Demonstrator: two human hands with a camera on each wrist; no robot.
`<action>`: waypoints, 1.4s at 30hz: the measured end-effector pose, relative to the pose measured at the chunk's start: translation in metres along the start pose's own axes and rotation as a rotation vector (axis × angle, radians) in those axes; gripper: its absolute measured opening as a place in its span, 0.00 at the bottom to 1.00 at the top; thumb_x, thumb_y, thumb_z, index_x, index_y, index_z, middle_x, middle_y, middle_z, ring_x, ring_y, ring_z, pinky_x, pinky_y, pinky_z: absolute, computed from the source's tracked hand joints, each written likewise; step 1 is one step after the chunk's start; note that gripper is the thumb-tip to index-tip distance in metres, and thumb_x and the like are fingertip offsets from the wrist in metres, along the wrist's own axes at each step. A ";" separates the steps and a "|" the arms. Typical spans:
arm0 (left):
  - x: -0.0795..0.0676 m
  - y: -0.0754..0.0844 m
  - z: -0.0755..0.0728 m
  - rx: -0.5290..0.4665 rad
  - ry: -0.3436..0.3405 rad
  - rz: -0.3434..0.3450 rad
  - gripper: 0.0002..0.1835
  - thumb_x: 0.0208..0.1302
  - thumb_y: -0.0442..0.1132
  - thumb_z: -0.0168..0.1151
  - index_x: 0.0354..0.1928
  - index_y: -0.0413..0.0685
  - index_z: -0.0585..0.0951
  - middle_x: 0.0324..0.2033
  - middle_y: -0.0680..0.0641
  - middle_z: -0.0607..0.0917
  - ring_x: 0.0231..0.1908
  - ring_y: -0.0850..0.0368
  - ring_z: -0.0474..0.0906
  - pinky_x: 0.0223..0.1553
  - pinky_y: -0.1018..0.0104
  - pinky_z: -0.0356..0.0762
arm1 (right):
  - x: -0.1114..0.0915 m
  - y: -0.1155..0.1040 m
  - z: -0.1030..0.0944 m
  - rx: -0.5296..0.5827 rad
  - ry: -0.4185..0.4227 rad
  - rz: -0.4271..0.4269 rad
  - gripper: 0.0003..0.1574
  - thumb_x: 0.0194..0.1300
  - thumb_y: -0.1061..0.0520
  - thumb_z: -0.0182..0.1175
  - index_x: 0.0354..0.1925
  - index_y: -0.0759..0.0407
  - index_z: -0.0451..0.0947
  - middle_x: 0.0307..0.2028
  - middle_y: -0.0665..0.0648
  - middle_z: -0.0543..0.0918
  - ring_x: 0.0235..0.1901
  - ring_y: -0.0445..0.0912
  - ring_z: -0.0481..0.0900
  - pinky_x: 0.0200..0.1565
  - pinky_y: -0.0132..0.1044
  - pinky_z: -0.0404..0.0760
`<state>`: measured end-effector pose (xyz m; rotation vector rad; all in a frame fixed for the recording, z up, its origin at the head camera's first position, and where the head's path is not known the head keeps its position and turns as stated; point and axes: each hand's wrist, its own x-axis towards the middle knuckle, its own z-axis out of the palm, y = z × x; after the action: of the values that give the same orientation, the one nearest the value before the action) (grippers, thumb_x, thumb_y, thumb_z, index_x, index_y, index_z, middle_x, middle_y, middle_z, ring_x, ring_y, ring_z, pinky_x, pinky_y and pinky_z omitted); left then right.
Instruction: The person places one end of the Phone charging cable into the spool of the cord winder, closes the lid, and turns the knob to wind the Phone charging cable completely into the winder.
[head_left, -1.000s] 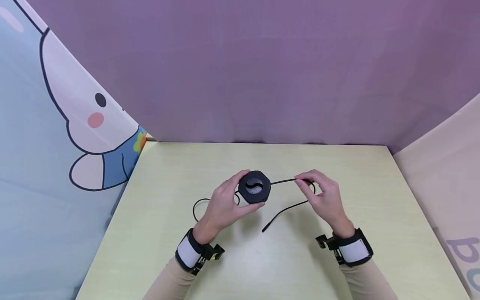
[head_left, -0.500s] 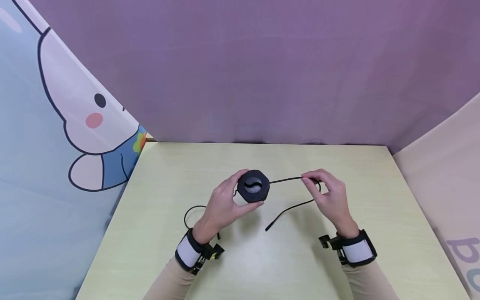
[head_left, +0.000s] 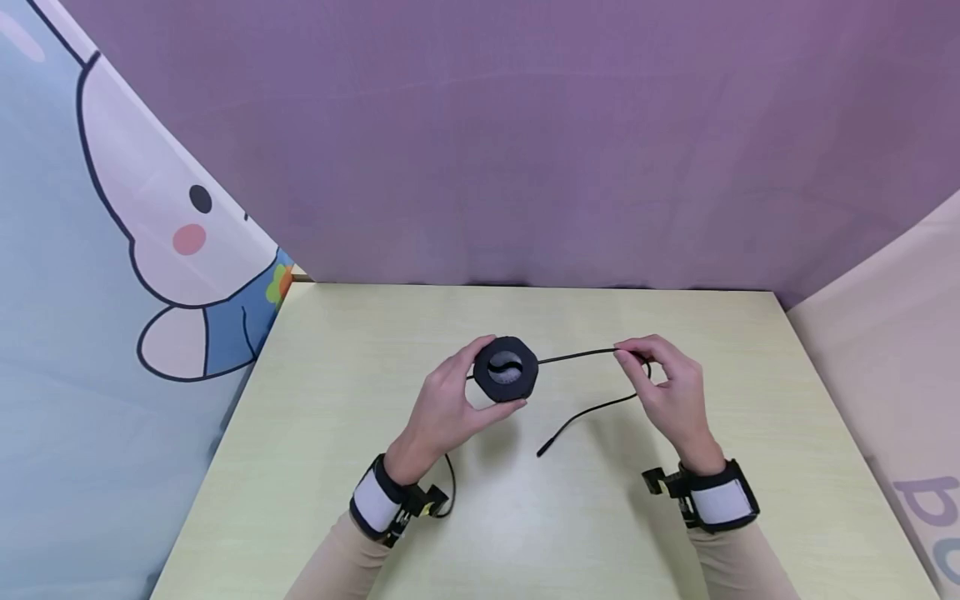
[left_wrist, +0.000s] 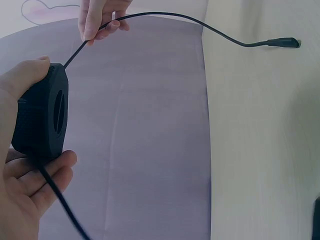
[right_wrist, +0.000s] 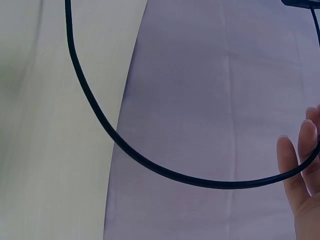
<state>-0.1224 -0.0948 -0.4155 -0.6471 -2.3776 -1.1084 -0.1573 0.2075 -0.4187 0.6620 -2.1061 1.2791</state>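
A black hexagonal cable winder (head_left: 506, 367) with a round window in its face is held up over the table. My left hand (head_left: 442, 408) grips it between thumb and fingers, on opposite edges. From its right side a thin black cable (head_left: 577, 356) runs taut to my right hand (head_left: 675, 400), which pinches it between thumb and fingertips. Past that pinch, the cable bends back and hangs with its plug (left_wrist: 284, 43) free in the left wrist view. The cable's other stretch (head_left: 453, 483) leaves the winder's left side and curves down beside the left wrist; its end is hidden.
The pale wooden table (head_left: 750, 350) lies below both hands. A purple curtain (head_left: 525, 150) rises at its back edge, a blue printed cloth (head_left: 67, 333) on the left and a pale cloth (head_left: 885, 333) on the right. Both wrists carry strapped camera mounts.
My right hand has moved right, away from the winder, and the taut cable between them is longer. The left-hand cable loop has shifted down toward my left wrist. The left hand stays nearly still.
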 end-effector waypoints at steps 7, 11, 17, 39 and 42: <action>-0.002 -0.004 -0.004 -0.013 0.001 -0.016 0.48 0.45 0.49 0.86 0.67 0.41 0.73 0.55 0.41 0.86 0.54 0.48 0.85 0.53 0.52 0.85 | 0.000 0.004 -0.008 -0.015 0.028 0.034 0.14 0.55 0.80 0.68 0.39 0.69 0.86 0.32 0.66 0.86 0.36 0.31 0.79 0.42 0.20 0.76; -0.003 -0.007 -0.007 -0.020 0.016 -0.024 0.48 0.44 0.48 0.87 0.67 0.40 0.74 0.54 0.41 0.86 0.53 0.48 0.85 0.51 0.51 0.86 | -0.001 0.007 -0.013 -0.029 0.025 0.044 0.17 0.52 0.82 0.68 0.38 0.69 0.86 0.32 0.64 0.87 0.36 0.30 0.78 0.41 0.20 0.74; -0.001 -0.006 -0.005 -0.028 -0.006 -0.024 0.47 0.46 0.50 0.86 0.67 0.41 0.74 0.55 0.42 0.86 0.54 0.49 0.84 0.53 0.53 0.85 | -0.001 0.007 -0.014 -0.044 0.049 0.062 0.16 0.53 0.83 0.67 0.38 0.71 0.85 0.31 0.64 0.86 0.36 0.30 0.78 0.42 0.19 0.75; -0.007 -0.005 -0.005 -0.040 0.008 -0.052 0.47 0.45 0.48 0.86 0.67 0.42 0.74 0.55 0.42 0.86 0.55 0.48 0.84 0.53 0.52 0.85 | -0.010 0.011 -0.013 0.041 -0.058 0.188 0.13 0.63 0.77 0.64 0.45 0.68 0.85 0.34 0.56 0.84 0.34 0.35 0.76 0.37 0.22 0.73; -0.009 -0.006 -0.006 -0.045 0.008 -0.061 0.47 0.46 0.48 0.86 0.67 0.41 0.74 0.55 0.42 0.86 0.55 0.49 0.84 0.53 0.53 0.85 | -0.014 0.015 -0.008 0.070 -0.103 0.236 0.14 0.66 0.76 0.63 0.47 0.67 0.84 0.34 0.53 0.82 0.33 0.36 0.74 0.35 0.24 0.71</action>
<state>-0.1177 -0.1048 -0.4210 -0.5879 -2.3864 -1.1916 -0.1552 0.2228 -0.4343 0.5297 -2.2862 1.4800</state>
